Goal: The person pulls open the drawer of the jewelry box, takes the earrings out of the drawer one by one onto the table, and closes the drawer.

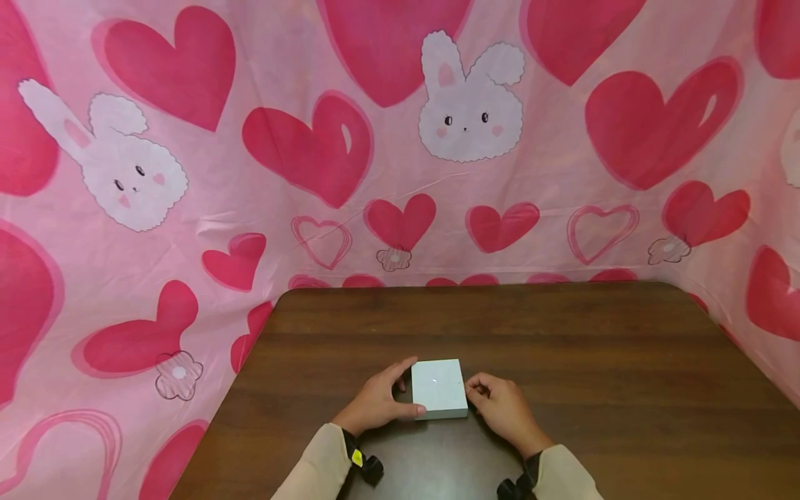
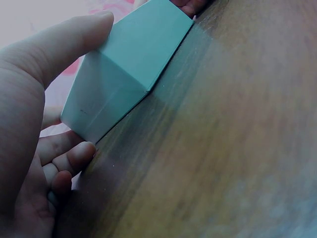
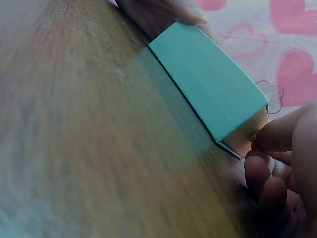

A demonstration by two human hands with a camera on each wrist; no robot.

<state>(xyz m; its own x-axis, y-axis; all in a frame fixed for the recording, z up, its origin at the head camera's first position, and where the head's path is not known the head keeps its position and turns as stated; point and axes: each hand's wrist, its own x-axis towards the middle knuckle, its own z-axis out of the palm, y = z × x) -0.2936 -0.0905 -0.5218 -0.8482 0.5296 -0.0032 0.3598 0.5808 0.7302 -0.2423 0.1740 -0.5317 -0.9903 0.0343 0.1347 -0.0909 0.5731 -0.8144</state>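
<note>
A small white box (image 1: 439, 385) lies flat on the table, its front wall looking pale teal in both wrist views. My left hand (image 1: 378, 401) holds its left end, thumb at the near corner and fingers round toward the far one. At the opposite end, my right hand (image 1: 505, 408) pinches a tiny golden pull (image 3: 254, 137) between thumb and forefinger. That end wall (image 3: 243, 134) appears pinkish-brown, set within the teal edges. The other right fingers curl beneath, close to the tabletop.
The brown wood-grain table (image 1: 562, 333) has rounded far corners. Behind it and along both sides hangs a pink cloth (image 1: 387, 160) printed with hearts and rabbits. A black wrist camera (image 1: 373, 470) sits by the left sleeve, another (image 1: 514, 488) by the right.
</note>
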